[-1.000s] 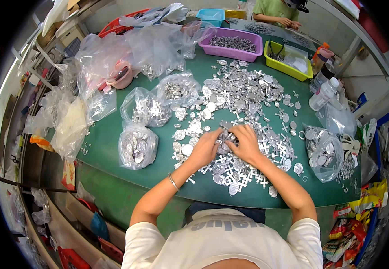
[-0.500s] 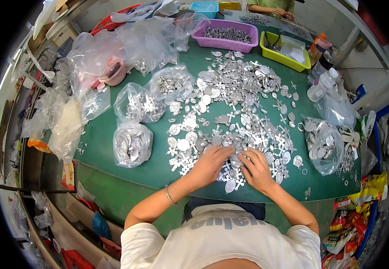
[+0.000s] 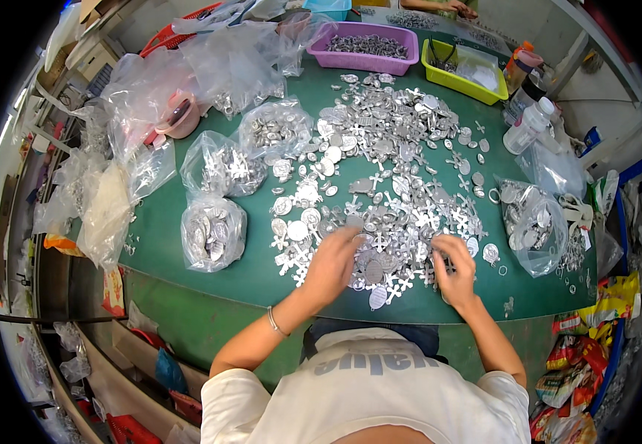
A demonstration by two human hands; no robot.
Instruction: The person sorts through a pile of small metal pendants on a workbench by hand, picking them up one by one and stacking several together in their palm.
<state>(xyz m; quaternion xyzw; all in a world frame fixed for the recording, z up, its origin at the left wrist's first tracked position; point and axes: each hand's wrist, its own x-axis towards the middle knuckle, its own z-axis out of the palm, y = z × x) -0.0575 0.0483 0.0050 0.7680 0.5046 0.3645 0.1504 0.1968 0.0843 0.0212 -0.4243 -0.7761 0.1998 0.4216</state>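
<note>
A loose heap of silver metal medals and small crosses [image 3: 402, 203] lies spread over the green table. At the near left side of this heap is my left hand [image 3: 330, 260], its fingers stretched onto the pieces and slightly smeared. My right hand [image 3: 454, 270] rests at the near right side, thumb and curved fingers apart, with nothing visible between them. Several oval medals [image 3: 373, 271] and crosses lie in the gap between the hands. Some pieces beneath the fingers are hidden.
Clear bags of medals [image 3: 215, 233] and crosses [image 3: 232, 172] stand left; another medal bag [image 3: 532, 229] lies right. Behind are a purple basin [image 3: 365, 59] of small metal parts, a yellow-green tray [image 3: 463, 78] and a white bottle [image 3: 528, 127]. Another person's hands [image 3: 462, 9] show at the far edge.
My hands have moved apart, the left one leftward and the right one rightward, uncovering medals between them. The whole view has shifted slightly.
</note>
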